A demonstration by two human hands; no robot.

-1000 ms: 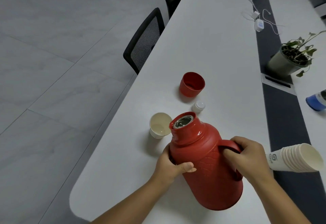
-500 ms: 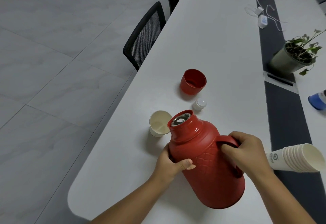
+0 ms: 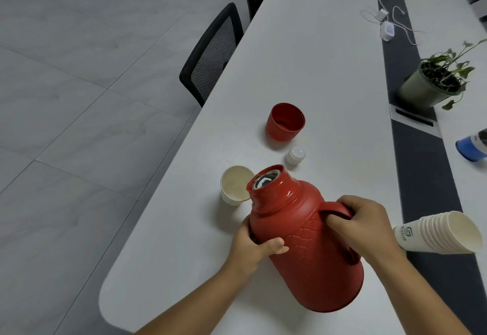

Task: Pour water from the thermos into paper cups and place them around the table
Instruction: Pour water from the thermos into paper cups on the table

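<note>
A big red thermos [image 3: 311, 245] is tilted to the left, and its uncapped mouth reaches over the rim of a white paper cup [image 3: 233, 185] standing on the white table [image 3: 303, 57]. My right hand [image 3: 363, 225] grips the thermos handle. My left hand [image 3: 257, 242] holds the thermos body from the left, thumb on the front. No stream of water is visible. The red lid cup [image 3: 286, 122] and a small white stopper [image 3: 295, 154] stand beyond the thermos.
A stack of paper cups [image 3: 437, 233] lies on its side at the right. Along the table's dark middle strip [image 3: 419, 166] sit a potted plant [image 3: 437, 80], a blue-capped bottle [image 3: 471, 146] and a charger with cables [image 3: 386, 28]. Black mesh chairs [image 3: 210, 55] stand at the left edge.
The thermos has tipped further left, bringing its mouth over the paper cup's rim. Both hands keep the same hold.
</note>
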